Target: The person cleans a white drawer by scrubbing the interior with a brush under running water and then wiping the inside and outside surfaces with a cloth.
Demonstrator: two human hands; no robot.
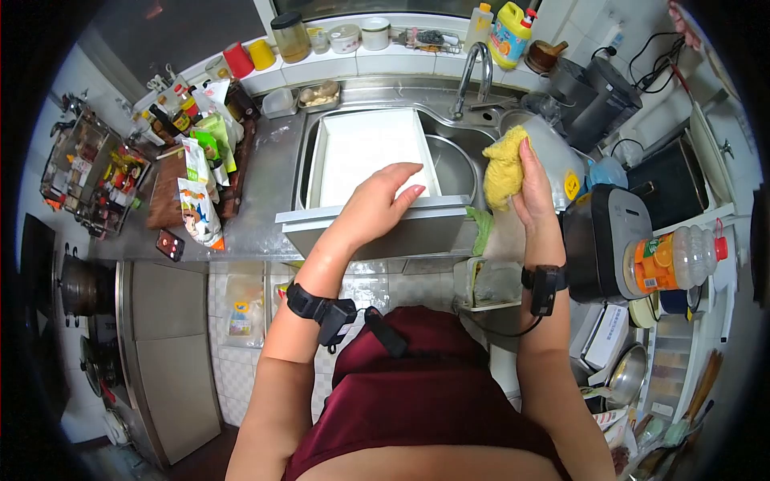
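A white drawer (369,132) with a grey front panel (377,232) lies across the sink (301,172), its front toward me. My left hand (377,204) is at the panel's top edge, fingers stretched out and thumb apart, overlapping the inside of the drawer in this view. To the right, my right hand (536,184) is closed around a crumpled yellow cloth (504,164), raised beside the basin. A round metal bowl (455,164) shows partly in the sink, behind the drawer's right side. Below the cloth, a green cloth (481,231) hangs at the counter's front edge.
The faucet (475,68) rises behind the sink. Food packages (199,192) and a wooden board (164,196) occupy the left counter, near a phone (169,244). At right stand a dark appliance (613,232) and a large plastic bottle (674,256). Jars (290,38) line the windowsill.
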